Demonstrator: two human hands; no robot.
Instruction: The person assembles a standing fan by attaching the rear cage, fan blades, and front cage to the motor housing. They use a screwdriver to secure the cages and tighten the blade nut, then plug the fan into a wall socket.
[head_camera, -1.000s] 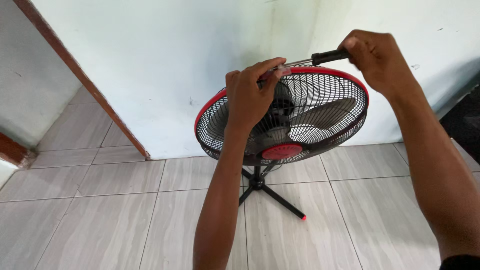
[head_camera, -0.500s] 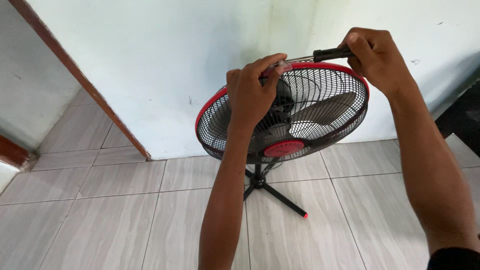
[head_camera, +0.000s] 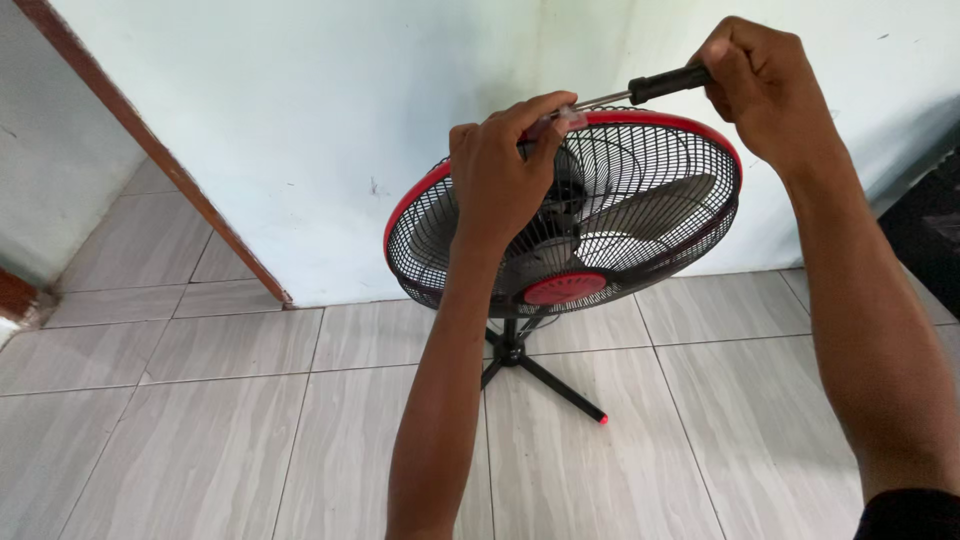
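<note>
Grey floor tiles (head_camera: 200, 440), pale wall (head_camera: 330, 120) — the fan (head_camera: 640, 210) stands between both arms; left hand (head_camera: 500, 175) grips its red rim (head_camera: 680, 123), right hand (head_camera: 760, 85) clasps the screwdriver (head_camera: 650, 88) just above.

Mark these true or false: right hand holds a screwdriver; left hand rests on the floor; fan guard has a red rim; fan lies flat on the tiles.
1. The right hand holds a screwdriver: true.
2. The left hand rests on the floor: false, it grips the top of the fan guard.
3. The guard has a red rim: true.
4. The fan lies flat on the tiles: false, it stands on its black stand.
</note>
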